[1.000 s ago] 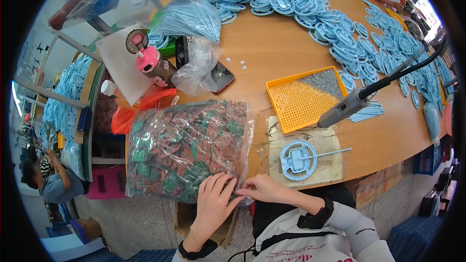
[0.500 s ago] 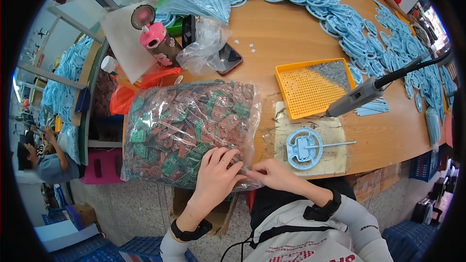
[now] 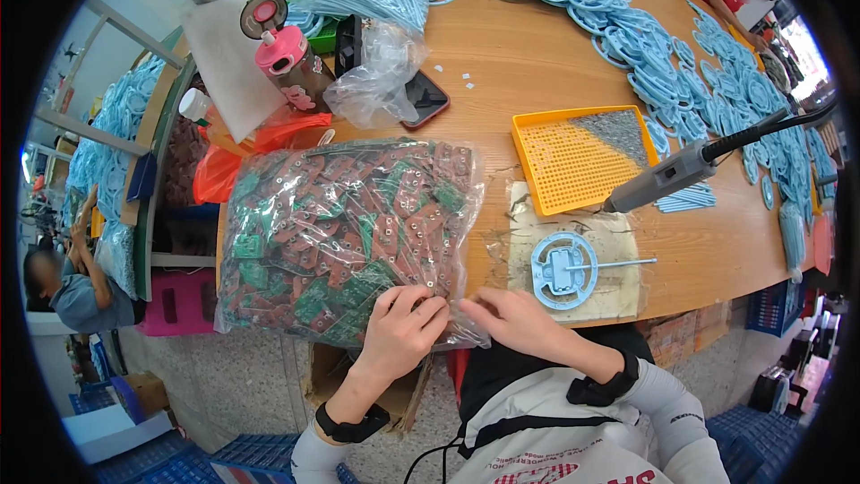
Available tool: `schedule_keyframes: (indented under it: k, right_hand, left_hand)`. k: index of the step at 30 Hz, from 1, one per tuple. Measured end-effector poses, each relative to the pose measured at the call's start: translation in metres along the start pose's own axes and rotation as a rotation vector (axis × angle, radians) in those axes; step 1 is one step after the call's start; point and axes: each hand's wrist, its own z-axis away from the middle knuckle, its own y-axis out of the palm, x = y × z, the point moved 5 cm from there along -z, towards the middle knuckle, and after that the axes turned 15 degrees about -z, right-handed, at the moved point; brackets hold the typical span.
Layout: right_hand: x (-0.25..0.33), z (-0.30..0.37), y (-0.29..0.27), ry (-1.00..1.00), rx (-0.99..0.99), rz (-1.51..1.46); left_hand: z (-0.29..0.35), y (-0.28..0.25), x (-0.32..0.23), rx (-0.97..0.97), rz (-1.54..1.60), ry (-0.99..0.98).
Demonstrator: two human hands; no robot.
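Note:
A big clear plastic bag (image 3: 340, 224) full of small green and reddish-brown circuit boards lies at the table's front edge. My left hand (image 3: 405, 330) is closed on its near right corner, fingers curled into the film. Beside it, my right hand (image 3: 518, 324) pinches the bag's loose edge, fingertips pressed together. Farther right, a round light-blue plastic part (image 3: 563, 271) with a thin stick (image 3: 623, 263) pointing right rests on a worn pale mat (image 3: 618, 300); neither hand touches it.
Behind the mat stands a yellow tray (image 3: 528, 170) with small metal pieces in one corner. A grey screwdriver-like tool (image 3: 663, 177) hangs over it from the right. Light-blue parts (image 3: 618, 36) pile along the far side. A pink-lidded bottle (image 3: 291, 63) and a phone (image 3: 425, 100) stand behind the bag.
My left hand's fingers have drawn in and shifted toward the bag's near right corner. My right hand has moved slightly right and up. The bag's edge has shifted a little with them.

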Motion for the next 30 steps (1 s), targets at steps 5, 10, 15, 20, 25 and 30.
schedule_keyframes:
  k: [5,10,15,20,25,30]
  right_hand:
    - [0.002,-0.012,0.009,-0.022,0.030,0.137]
    - [-0.003,-0.015,0.010,-0.073,0.056,0.093]
    - [0.000,-0.010,-0.003,-0.049,0.149,-0.051]
    - [-0.008,-0.007,-0.007,0.028,0.170,-0.185]
    - [0.002,-0.006,-0.008,0.089,0.192,-0.110]
    - [0.002,-0.005,0.000,0.015,0.182,0.029]
  left_hand:
    - [0.004,0.002,0.000,-0.002,0.013,-0.018]
    - [0.003,0.002,0.001,-0.026,0.034,-0.057]
    - [0.006,0.002,0.003,0.021,0.075,-0.024]
    - [0.006,0.001,0.002,0.010,0.080,-0.012]
    - [0.005,0.001,-0.002,-0.035,0.073,0.000]
    - [0.003,0.001,-0.004,-0.018,0.088,-0.015]
